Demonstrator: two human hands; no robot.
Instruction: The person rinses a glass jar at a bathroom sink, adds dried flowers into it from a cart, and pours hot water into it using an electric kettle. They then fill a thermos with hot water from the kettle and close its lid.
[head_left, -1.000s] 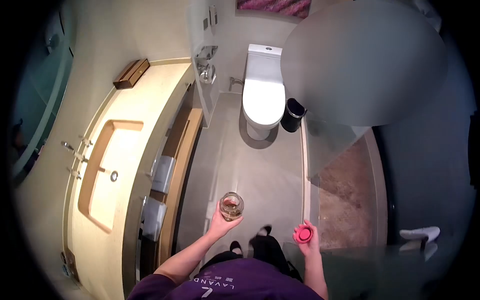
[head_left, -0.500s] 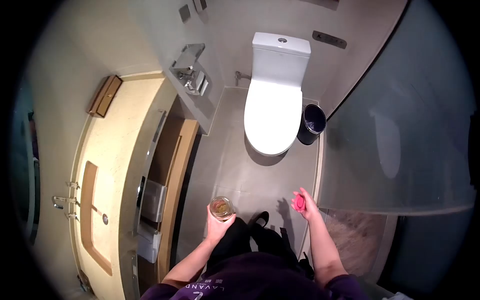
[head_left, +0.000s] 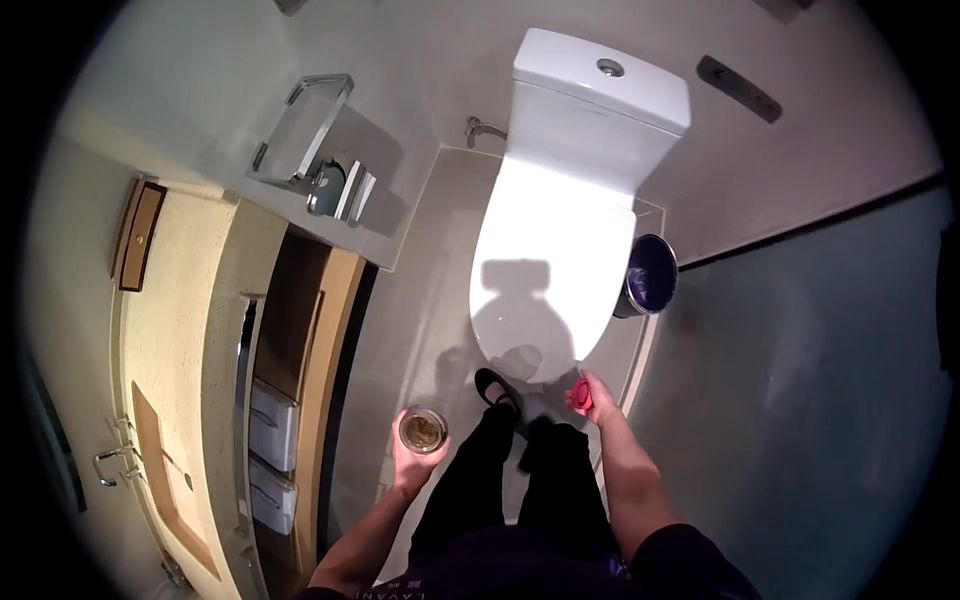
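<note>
My left hand (head_left: 412,466) is closed around a round, clear glass jar (head_left: 423,431). Its open mouth faces up, and brownish contents show inside; what they are I cannot make out. In my right hand (head_left: 600,398) is a small pinkish-red round piece (head_left: 580,394) that looks like a lid, gripped in the fingers. The two hands are well apart, on either side of my legs. Ahead of them stands a white toilet (head_left: 545,230) with its cover down, and my shadow falls across the cover.
A dark waste bin (head_left: 654,275) stands right of the toilet. Along the left runs a cream washbasin counter (head_left: 175,330) with a wooden box (head_left: 142,235) on it. White containers (head_left: 272,425) sit on the shelf below. A glass partition (head_left: 780,400) borders the right side.
I have stepped forward, so the toilet and bin appear larger and closer. Both hands still hold the same things, and my shadow now lies on the toilet cover.
</note>
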